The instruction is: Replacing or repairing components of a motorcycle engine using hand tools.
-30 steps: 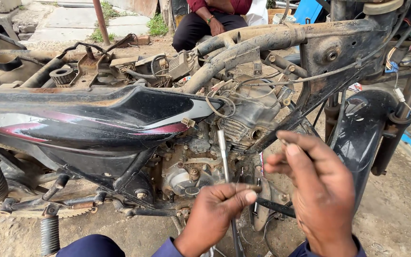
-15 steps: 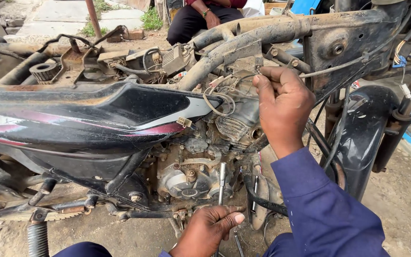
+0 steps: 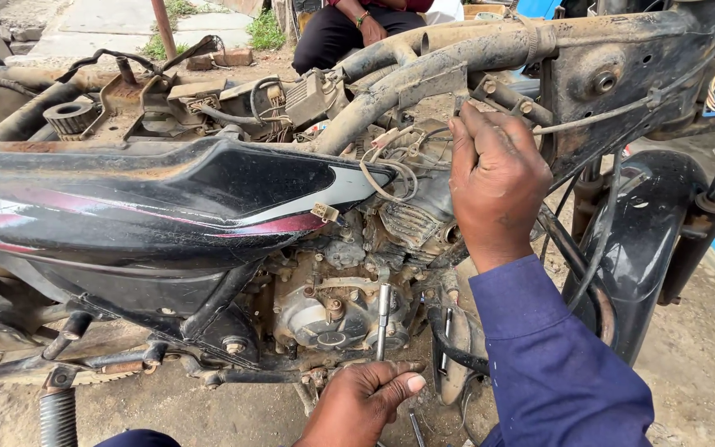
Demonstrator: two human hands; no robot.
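The left hand [image 3: 362, 401] pinches a slim metal socket wrench [image 3: 383, 319] standing upright against the grimy engine [image 3: 337, 302]. The right hand [image 3: 494, 186], fingers curled, presses on the muddy frame tube [image 3: 424, 62] above, beside the black side panel [image 3: 167, 203] with its maroon stripe.

The right hand [image 3: 496, 186] rose from beside the left hand [image 3: 363, 400] up to the dusty frame tube [image 3: 424, 62] above the engine [image 3: 349, 290], while the left hand sank lower.

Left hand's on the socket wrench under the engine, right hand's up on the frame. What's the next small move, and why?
Probably turn the socket wrench a little with the left hand. Its shaft stands upright against the engine underside, and the right hand grips the frame above, which looks like bracing.
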